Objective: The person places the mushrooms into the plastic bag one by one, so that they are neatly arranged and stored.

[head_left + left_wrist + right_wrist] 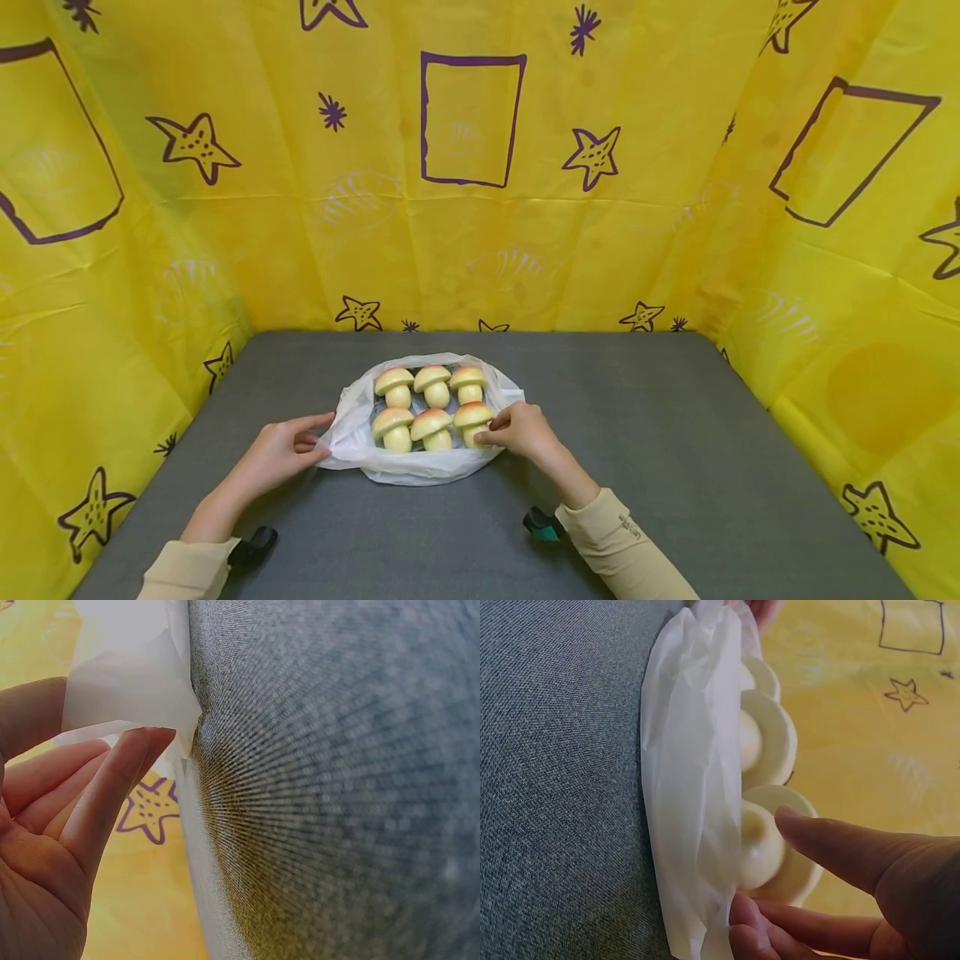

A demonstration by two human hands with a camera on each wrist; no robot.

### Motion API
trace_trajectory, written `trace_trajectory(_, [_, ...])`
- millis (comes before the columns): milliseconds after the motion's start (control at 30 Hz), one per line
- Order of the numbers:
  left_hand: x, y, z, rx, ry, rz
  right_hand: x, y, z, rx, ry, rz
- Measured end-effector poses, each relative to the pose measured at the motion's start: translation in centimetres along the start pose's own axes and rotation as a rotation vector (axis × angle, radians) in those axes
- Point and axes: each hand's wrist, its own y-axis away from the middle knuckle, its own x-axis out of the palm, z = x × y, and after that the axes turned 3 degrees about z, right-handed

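Note:
Several mushroom-shaped pieces [432, 429], cream with reddish-orange cap tops, lie in two rows inside a white plastic bag [420, 473]. At the bag's left edge my left hand [281, 450] pinches the thin film between thumb and fingers; the film [127, 682] drapes over the fingers in the left wrist view. My right hand [521, 429] is at the front right mushroom piece [471, 417]. In the right wrist view its thumb reaches across this piece [761, 844], with the fingertips by the bag's rim and a gap between thumb and fingers.
The bag rests on a dark grey tabletop [645, 433]. Yellow patterned cloth [480, 250] encloses the back and both sides. Dark straps [542, 525] show at both wrists, beside beige sleeves [622, 542].

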Motion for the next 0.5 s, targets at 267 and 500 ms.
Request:
trace_trajectory(267, [-0.1, 0.1, 0.0, -0.006, 0.001, -0.001, -0.7, 0.4, 0.0, 0.016, -0.015, -0.021])
trace_trajectory(500, [-0.1, 0.1, 0.0, -0.01, 0.017, 0.001, -1.9, 0.9, -0.5, 0.049, -0.022, -0.056])
